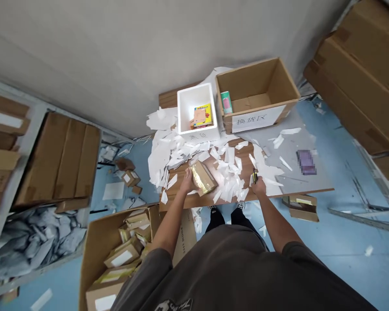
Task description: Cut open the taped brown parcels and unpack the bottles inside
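left grip (188,181) on taped carton (203,177), right grip (258,185) closed around black-and-yellow cutter (254,176)

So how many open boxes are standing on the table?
2: the white box, toward the back, and the larger brown box just right of it. The taped box at the left hand looks closed.

Small brown carton (203,178), glossy tape along it; looks shut. Lies on tabletop at 11 o'clock from the body, long axis roughly 11-to-5, left hand (188,182) against it. Black-and-yellow tool (254,176) at 1 o'clock, in right hand (259,186), tip toward 12; blade unclear.
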The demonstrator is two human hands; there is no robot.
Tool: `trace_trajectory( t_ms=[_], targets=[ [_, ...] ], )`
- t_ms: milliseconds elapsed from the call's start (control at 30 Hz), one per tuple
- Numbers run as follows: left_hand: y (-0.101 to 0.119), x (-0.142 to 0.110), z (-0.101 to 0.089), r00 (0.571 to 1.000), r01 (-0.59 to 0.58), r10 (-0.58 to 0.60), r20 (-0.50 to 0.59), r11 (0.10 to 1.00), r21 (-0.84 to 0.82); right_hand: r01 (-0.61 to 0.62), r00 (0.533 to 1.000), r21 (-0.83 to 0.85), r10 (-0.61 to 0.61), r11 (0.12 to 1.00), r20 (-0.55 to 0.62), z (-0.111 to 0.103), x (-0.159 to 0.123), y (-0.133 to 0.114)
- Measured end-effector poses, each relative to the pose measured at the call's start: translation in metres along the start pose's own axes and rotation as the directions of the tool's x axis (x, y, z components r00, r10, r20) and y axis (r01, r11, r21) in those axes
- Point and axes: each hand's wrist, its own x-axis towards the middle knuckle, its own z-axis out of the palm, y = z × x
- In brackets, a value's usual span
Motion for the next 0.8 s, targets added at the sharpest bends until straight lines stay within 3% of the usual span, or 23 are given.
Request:
trace_trajectory(
  t_ms=[67,167,233,333,367,433,500,633,800],
  targets=[
    [-0.005,0.000,0.004,1.000,-0.016,0.016,-0.012,0.998,-0.066,0.066,0.998,0.022,-0.065,0.998,-0.019,0.001,-0.003,-0.024],
    [-0.008,-0.001,0.010,0.998,-0.061,0.059,-0.023,0.994,-0.090,0.258,0.966,0.062,-0.258,0.964,-0.015,0.008,-0.023,-0.088],
    [-0.005,-0.001,0.014,0.998,-0.061,0.059,-0.025,0.995,-0.082,0.410,0.909,0.052,-0.413,0.910,0.050,0.022,-0.043,-0.143],
    [0.000,-0.002,0.017,0.998,-0.051,0.048,-0.038,0.995,-0.081,0.629,0.764,0.016,-0.622,0.777,0.173,0.050,-0.077,-0.220],
    [0.001,-0.002,0.017,0.998,-0.056,0.053,-0.041,0.994,-0.089,0.666,0.730,-0.027,-0.644,0.746,0.229,0.060,-0.087,-0.240],
    [0.001,-0.004,0.014,0.996,-0.085,0.080,-0.047,0.990,-0.115,0.686,0.713,-0.157,-0.615,0.710,0.337,0.079,-0.105,-0.270],
    [-0.004,-0.007,0.010,0.989,-0.145,0.141,-0.037,0.980,-0.137,0.649,0.753,-0.312,-0.529,0.694,0.392,0.093,-0.118,-0.286],
    [-0.018,-0.012,0.001,0.966,-0.255,0.257,-0.006,0.957,-0.139,0.540,0.840,-0.473,-0.411,0.696,0.353,0.113,-0.138,-0.288],
    [-0.022,-0.015,0.000,0.980,-0.192,0.197,0.035,0.974,-0.119,0.502,0.864,-0.480,-0.397,0.719,0.309,0.127,-0.149,-0.281]
  ],
)
